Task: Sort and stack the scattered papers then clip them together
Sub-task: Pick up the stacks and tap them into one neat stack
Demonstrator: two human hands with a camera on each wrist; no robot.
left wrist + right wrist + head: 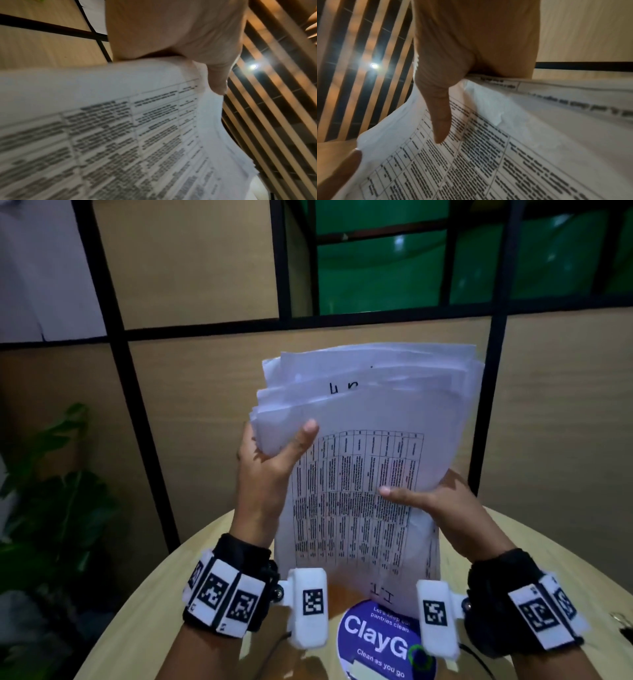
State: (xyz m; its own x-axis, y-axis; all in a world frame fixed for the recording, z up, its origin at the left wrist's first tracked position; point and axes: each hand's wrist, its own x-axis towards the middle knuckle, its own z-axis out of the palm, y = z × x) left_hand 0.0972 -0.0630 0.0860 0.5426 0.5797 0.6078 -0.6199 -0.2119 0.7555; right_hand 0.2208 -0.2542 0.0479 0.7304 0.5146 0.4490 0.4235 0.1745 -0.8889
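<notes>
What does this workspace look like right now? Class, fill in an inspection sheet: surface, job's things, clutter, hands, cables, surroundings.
Surface: round light wooden table, with a round blue ClayGo sticker on it.
Job's things: uneven stack of white printed paper sheets held upright, top edges not aligned, front sheet a printed table; no clip seen.
Clutter: small metal object at the table's right edge, too small to identify.
Hands: left hand grips the stack's left edge; right hand grips the right edge, thumb across the front sheet.
Cables: thin dark cable on the table.
Surroundings: beige panelled wall, green leafy plant at left.
</notes>
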